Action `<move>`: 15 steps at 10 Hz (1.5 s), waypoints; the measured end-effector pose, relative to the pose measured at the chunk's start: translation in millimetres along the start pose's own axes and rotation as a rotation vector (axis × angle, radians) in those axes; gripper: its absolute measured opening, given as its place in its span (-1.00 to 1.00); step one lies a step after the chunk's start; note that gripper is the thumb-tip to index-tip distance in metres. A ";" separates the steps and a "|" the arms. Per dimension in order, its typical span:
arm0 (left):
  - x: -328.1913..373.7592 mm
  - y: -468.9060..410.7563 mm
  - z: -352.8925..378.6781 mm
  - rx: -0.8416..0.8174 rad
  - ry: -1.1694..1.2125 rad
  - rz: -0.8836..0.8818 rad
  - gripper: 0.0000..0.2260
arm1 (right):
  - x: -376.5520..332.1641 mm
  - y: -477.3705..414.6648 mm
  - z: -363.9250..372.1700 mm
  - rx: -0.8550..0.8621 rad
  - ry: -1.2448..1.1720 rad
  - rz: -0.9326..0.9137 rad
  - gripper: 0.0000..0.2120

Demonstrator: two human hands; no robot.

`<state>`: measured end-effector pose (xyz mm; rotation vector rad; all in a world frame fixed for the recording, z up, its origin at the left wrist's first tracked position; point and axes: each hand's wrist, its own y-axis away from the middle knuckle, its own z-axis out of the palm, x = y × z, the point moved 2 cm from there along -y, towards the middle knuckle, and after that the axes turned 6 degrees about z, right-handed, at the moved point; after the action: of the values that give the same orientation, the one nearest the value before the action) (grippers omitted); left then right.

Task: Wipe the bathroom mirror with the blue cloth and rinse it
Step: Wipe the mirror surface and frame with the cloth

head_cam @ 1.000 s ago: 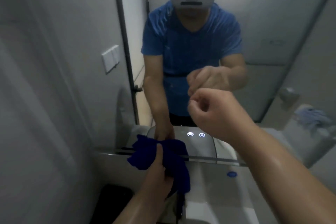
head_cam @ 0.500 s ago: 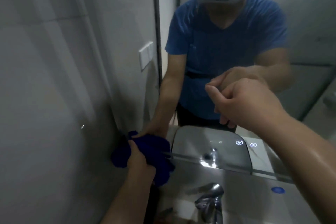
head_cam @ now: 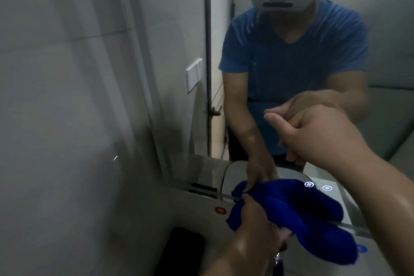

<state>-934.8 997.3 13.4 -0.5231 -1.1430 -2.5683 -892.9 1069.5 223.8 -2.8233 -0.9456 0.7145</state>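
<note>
The bathroom mirror (head_cam: pixel 291 69) fills the upper right and reflects a person in a blue shirt. My left hand (head_cam: pixel 257 222) grips a bunched blue cloth (head_cam: pixel 300 215) and presses it against the mirror's bottom edge. The cloth hangs down to the right over the ledge below the glass. My right hand (head_cam: pixel 313 132) is raised in front of the mirror in a loose fist, thumb forward, holding nothing and not touching the glass.
A grey tiled wall (head_cam: pixel 67 96) stands close on the left. Below the mirror runs a white ledge (head_cam: pixel 201 210) with a red round button (head_cam: pixel 220 210). A dark opening (head_cam: pixel 179 251) lies at the bottom. Two lit round icons (head_cam: pixel 318 186) glow in the mirror.
My left hand has slid the blue cloth to the right along the mirror's bottom edge, away from the left corner. My right hand stays raised in a fist.
</note>
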 end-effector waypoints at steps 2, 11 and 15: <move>134.3 69.1 17.9 0.079 0.016 0.386 -0.65 | 1.2 0.1 -0.3 -0.033 -0.009 -0.017 -0.27; 45.2 -22.6 -69.2 0.122 -0.648 0.717 -0.60 | 6.5 -3.6 0.1 0.086 -0.032 -0.104 -0.44; 220.9 78.8 -23.0 0.579 -0.351 1.402 -0.56 | 7.2 -1.2 2.3 0.115 -0.009 -0.089 -0.44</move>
<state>-1106.2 905.4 146.3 -1.0991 -0.9593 -0.9370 -889.5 1074.6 219.2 -2.6634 -0.9903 0.7460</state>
